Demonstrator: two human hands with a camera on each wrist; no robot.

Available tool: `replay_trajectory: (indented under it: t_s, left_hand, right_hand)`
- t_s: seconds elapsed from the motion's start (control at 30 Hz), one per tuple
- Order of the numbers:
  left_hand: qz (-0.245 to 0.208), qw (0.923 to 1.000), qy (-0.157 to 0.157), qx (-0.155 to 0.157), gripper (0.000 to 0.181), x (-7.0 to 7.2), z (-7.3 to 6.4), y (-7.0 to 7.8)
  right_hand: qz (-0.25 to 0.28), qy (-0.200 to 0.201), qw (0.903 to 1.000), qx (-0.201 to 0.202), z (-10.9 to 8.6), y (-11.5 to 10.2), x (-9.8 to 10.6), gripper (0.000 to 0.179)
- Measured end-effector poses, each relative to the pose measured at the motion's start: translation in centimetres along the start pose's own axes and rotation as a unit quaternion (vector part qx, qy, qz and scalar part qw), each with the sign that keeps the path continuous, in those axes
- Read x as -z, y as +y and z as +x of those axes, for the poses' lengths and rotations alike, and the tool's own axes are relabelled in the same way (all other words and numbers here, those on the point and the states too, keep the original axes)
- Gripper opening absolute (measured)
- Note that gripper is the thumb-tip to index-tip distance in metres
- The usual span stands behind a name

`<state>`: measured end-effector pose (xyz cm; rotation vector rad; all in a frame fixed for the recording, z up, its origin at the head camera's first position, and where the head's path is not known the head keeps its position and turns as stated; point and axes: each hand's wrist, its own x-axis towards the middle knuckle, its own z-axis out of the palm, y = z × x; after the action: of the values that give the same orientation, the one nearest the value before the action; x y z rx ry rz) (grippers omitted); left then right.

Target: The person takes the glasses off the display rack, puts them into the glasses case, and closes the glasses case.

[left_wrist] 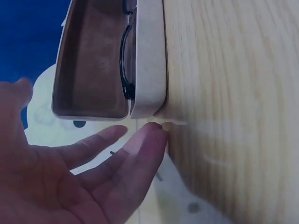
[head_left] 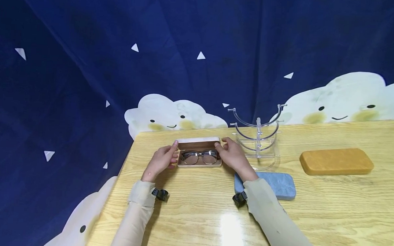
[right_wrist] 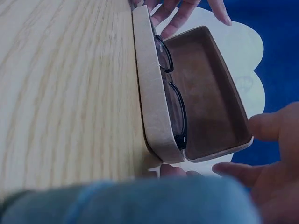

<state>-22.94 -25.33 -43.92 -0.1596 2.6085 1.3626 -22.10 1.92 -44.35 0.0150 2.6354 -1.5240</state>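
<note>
A pale glasses case lies with its lid raised, showing a brown lining. Inside it is a pair of dark-rimmed glasses, whose rim also shows in the right wrist view. At the case's left end is my left hand, fingers spread and loosely bent; in the left wrist view the fingertips sit just off the case. My right hand is at the other end. In the right wrist view its thumb touches the lid's corner, while the other fingers extend beside the end of the case, not wrapped round it.
A clear tiered glasses stand stands right of my right hand. A blue glasses case lies partly under my right forearm. Farther right is an orange-brown glasses case. A dark blue curtain hangs behind the wooden table.
</note>
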Motion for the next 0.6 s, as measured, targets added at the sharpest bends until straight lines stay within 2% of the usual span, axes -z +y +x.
replay_trajectory:
  t_s: [0.1,0.27,0.47,0.6]
  left_hand:
    - [-0.019,0.9998,-0.004,0.008,0.084,-0.3,0.2,0.2]
    - [-0.028,0.9995,0.008,0.011,0.078,-0.8,0.3,0.3]
    - [-0.012,0.9996,0.024,0.01,0.073,-1.2,0.3,0.3]
    - [-0.021,0.9993,0.029,0.012,0.067,-1.1,0.4,0.2]
  right_hand:
    - [0.011,-0.012,0.9997,-0.015,0.3,-0.1,-0.2,0.056]
    - [0.023,-0.023,0.9986,-0.041,0.6,-0.3,-0.3,0.058]
    - [0.058,-0.023,0.9957,-0.069,0.7,-0.2,-0.4,0.046]
    - [0.07,-0.026,0.995,-0.067,0.8,-0.3,-0.4,0.041]
